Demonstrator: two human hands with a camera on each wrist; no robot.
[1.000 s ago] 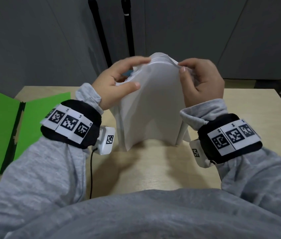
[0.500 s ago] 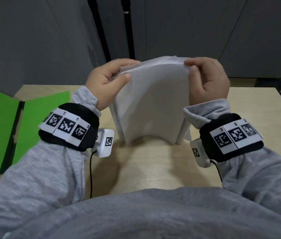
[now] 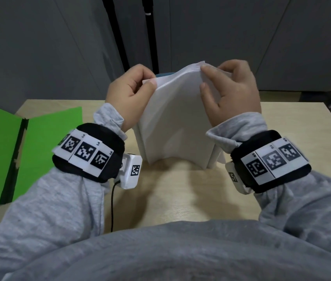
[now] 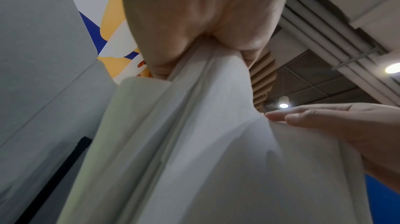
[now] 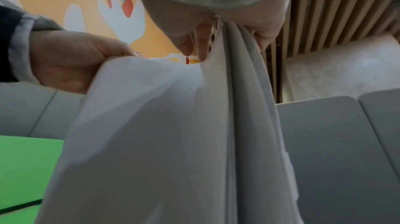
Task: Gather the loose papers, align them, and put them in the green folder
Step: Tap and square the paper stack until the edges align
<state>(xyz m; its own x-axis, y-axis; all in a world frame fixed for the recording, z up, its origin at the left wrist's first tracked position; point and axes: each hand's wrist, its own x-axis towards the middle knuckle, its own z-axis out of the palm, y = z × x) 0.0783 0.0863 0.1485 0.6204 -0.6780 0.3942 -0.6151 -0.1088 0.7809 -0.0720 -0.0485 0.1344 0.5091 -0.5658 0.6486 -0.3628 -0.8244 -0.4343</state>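
Papers: upright on table, top corners pinched by left hand and right hand; aligning step, likely next squaring edges, then open folder.

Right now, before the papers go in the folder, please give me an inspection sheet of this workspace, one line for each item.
Surface: light wooden table, the bottom edge of the stack standing on it.
Job's things: white papers held upright as a bowed stack, top edges not yet flush; green folder lying open on the table's left side.
Clutter: nothing seen.
Grippers: left hand pinches the stack's top left corner; right hand pinches the top right edge.
Cables: a black cable hangs from the left wrist camera.
Surroundings: grey panels behind the table, two black poles between them.
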